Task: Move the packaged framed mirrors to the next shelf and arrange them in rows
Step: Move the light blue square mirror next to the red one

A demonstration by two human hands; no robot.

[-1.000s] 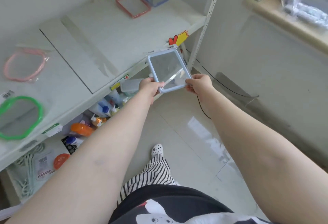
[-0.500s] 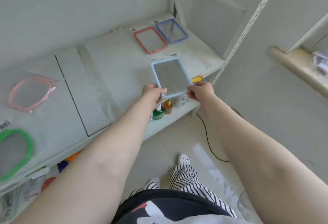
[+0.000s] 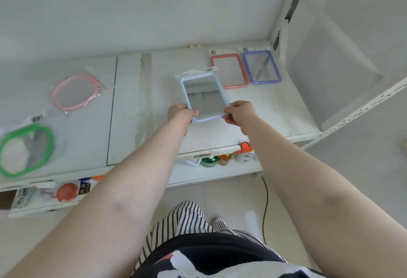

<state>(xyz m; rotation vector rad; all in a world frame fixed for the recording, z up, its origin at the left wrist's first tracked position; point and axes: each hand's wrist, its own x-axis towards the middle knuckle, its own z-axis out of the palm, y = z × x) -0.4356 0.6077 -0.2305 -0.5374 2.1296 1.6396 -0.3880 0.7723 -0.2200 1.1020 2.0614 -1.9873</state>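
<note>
Pale blue frame, rectangular: the packaged mirror [image 3: 203,97] I am watching is held over the white shelf [image 3: 275,110], long axis running away from the person toward the back wall, short near edge toward the body. Glass faces up and shows a grey reflection. A clear wrapper tab sticks out past its far end.

Left hand [image 3: 181,112] has its grip clamped on the near left corner of the blue mirror. Right hand [image 3: 239,112] is pinched on the near right corner. Both forearms reach in from the bottom of the view.

I cannot tell whether the far end of the blue mirror touches the shelf or hangs just above it.

Beyond the blue mirror and to its right, a red-framed mirror [image 3: 229,71] lies flat on the shelf, long axis also toward the wall. Just beside that, further right, a purple-framed mirror [image 3: 262,67] lies the same way, parallel, close but apart.

Well to the left of the blue mirror, past a seam in the shelf boards, a pink oval mirror [image 3: 76,92] lies in its wrapper. Nearer the front edge and further left, a green oval mirror [image 3: 25,150], blurred.

Below the blue mirror, on the lower shelf, a green bottle [image 3: 209,161] and an orange bottle [image 3: 225,159] stand side by side.
</note>
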